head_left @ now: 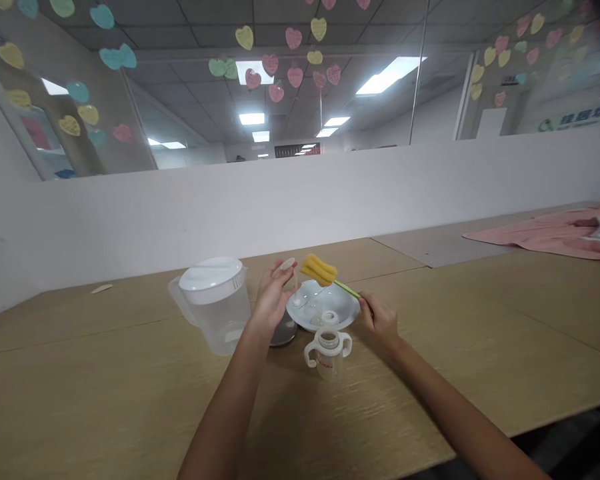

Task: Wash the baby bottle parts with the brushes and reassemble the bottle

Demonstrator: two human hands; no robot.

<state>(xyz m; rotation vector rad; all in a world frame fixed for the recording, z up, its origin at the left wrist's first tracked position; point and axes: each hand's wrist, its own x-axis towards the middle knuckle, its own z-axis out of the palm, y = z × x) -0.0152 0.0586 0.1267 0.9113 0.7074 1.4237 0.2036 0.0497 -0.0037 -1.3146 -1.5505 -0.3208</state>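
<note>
My right hand (380, 319) is closed around the green handle of a bottle brush (347, 289). The brush's yellow sponge head (319, 270) points left, above a white bowl (350, 308). My left hand (273, 297) pinches a small whitish bottle part (287, 265) at the bowl's left side. A thin tube with a pale end seems to hang from that part. In the bowl lie a white collar ring (330, 318) and some clear pieces that are hard to make out. An open baby bottle (329, 360) with two white handles stands upright in front of the bowl.
A clear plastic pitcher (225, 320) with a white lid stands left of my left hand. A dark round object (283, 332) is partly hidden behind my left wrist. A pink cloth (545, 233) lies far right. A white wall (220, 207) with windows above borders the wooden table (105, 400).
</note>
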